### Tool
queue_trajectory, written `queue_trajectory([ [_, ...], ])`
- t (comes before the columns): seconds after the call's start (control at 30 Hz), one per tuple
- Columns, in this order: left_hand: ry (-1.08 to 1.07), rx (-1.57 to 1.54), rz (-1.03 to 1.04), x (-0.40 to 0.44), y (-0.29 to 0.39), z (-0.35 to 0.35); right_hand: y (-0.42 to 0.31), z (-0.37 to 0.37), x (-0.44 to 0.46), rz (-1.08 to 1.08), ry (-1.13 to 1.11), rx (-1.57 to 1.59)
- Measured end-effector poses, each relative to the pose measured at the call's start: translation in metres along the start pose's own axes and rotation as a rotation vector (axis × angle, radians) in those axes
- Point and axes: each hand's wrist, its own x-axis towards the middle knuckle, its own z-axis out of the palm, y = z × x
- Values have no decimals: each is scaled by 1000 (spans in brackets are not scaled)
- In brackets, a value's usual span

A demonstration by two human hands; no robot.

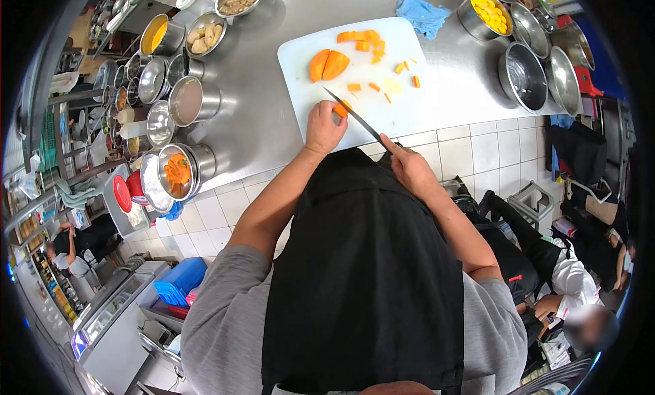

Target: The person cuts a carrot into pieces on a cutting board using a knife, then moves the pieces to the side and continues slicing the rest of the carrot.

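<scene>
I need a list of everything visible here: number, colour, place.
Table: 1, grey, under board
Cutting board: 1, white, on table
Knife: 1, dark, over board
Orange pieces: many, orange, on board
Cloth: 1, blue, beyond board
Bowls, pots: many, silver, table sides
Yellow pieces: many, yellow, upper right
Tiles: many, white, floor
Other people: several, clothing mixed, edges
Shelf clutter: uncountable, mixed, left
Apron: 1, black, worn
Left hand: 1, bare, on orange piece
Right hand: 1, bare, on knife

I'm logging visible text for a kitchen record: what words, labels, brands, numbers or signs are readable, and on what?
No text can be read.
Knife, cutting board, black apron: no lettering visible.
White shirt at right: any markings too blurred to read.
Shelf goods at far left: any labels too small to read.
</scene>
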Motion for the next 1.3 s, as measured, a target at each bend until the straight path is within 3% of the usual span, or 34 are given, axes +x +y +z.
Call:
queue_trajectory([
  [0.17, 20, 66, 33, -2, -1, 2, -14, -13, -7, 50, -6, -43],
  [0.33, -11, 80, 27, -8, 3, -5, -27, -37, -11, 88, 199, 102],
  [0.47, -143, 52, 49, -10, 6, -21, -17, -44, -15, 235, 169, 96],
  [0.6, -65, -18, 113, -2, 9, -38, -8, -39, -26, 295, 144, 91],
  [0.67, -349, 1, 244, 10, 18, -51, -3, -33, -32, 314, 109, 99],
  [0.77, -442, 64, 311, 18, 4, -47, 5, -24, -38, 298, 103, 118],
  [0.9, -430, -12, 225, 22, 6, -42, -1, -21, -40, 288, 104, 161],
  [0.97, -397, -112, -20, 18, 6, -36, -7, -26, -37, 330, 59, 182],
  [1.17, -131, -8, 191, 7, 14, -28, 6, -11, -30, 318, 27, 298],
  [1.3, -141, -11, 216, 1, -6, -17, 14, -1, -28, 340, 7, 337],
])
